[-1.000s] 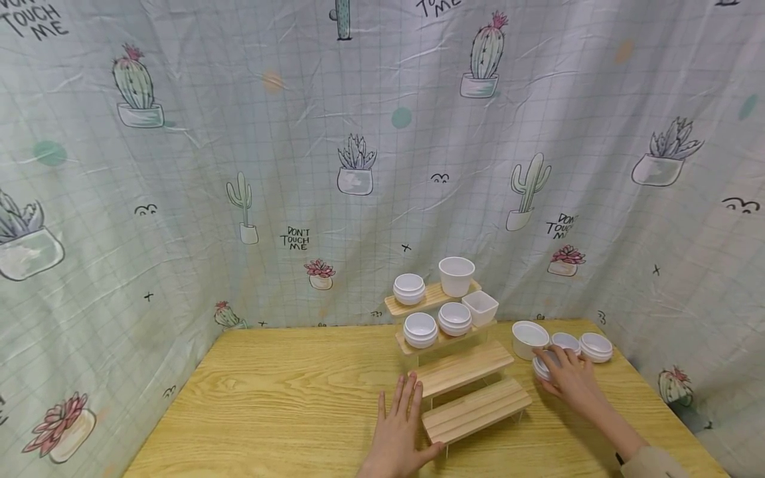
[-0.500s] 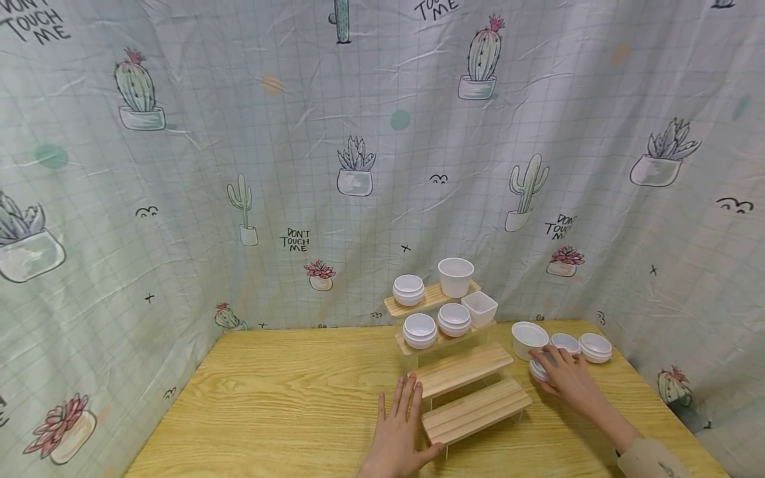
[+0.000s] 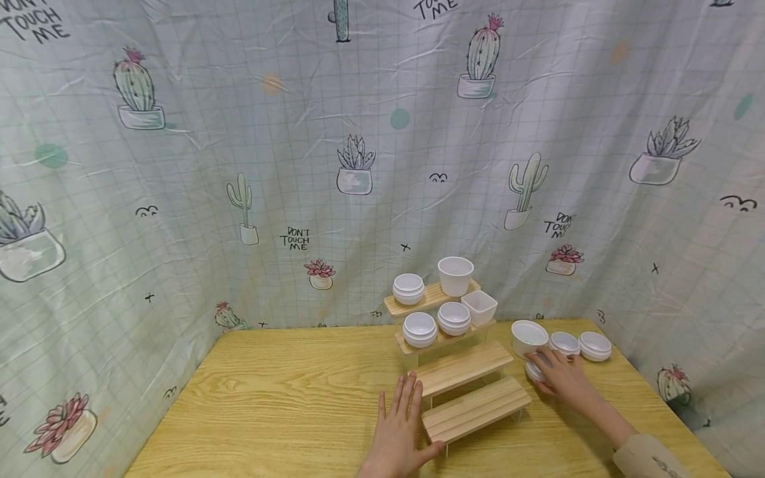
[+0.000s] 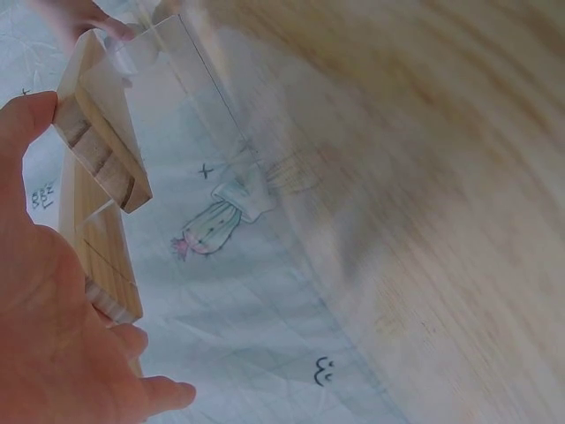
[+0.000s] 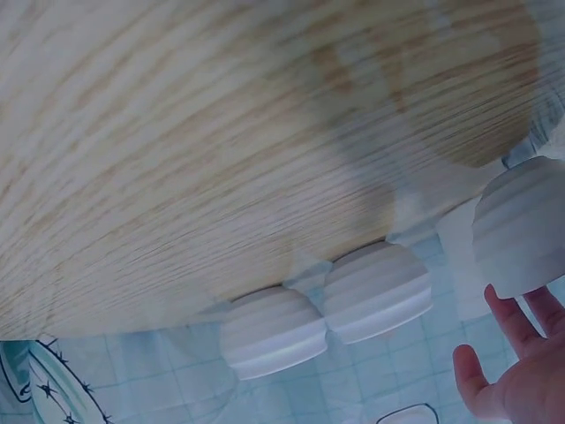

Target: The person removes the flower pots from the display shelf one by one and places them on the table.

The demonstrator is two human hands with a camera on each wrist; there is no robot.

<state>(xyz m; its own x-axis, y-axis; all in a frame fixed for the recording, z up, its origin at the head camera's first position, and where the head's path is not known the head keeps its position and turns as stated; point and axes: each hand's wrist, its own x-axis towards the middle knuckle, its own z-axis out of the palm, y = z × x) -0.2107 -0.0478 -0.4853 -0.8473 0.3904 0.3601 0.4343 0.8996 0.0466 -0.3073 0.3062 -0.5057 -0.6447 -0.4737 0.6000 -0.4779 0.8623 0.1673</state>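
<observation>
A wooden tiered stand point(image 3: 478, 410) with clear supports stands on the table. Along its left ends rests my left hand point(image 3: 394, 431), fingers straight; in the left wrist view the thumb of that hand point(image 4: 53, 327) touches the end of one wooden step point(image 4: 101, 132). To the right of the stand, my right hand point(image 3: 564, 378) grips a small white ribbed pot point(image 3: 534, 373), largely covered by the fingers. The right wrist view shows this pot point(image 5: 521, 225) with fingertips at its rim. Two similar pots point(image 3: 564, 343) point(image 3: 595, 346) and a larger white pot point(image 3: 529, 338) stand just behind it.
Two white pots, one round and low point(image 3: 409, 289), one taller point(image 3: 456, 276), occupy the stand's top step. Two round pots point(image 3: 420, 330) point(image 3: 454, 318) and a square one point(image 3: 480, 307) sit on the step below. A cactus-print curtain point(image 3: 287, 133) surrounds the table point(image 3: 281, 398).
My right hand has shifted slightly left, towards the stand, and the gripped pot has moved with it. The left hand stays where it was.
</observation>
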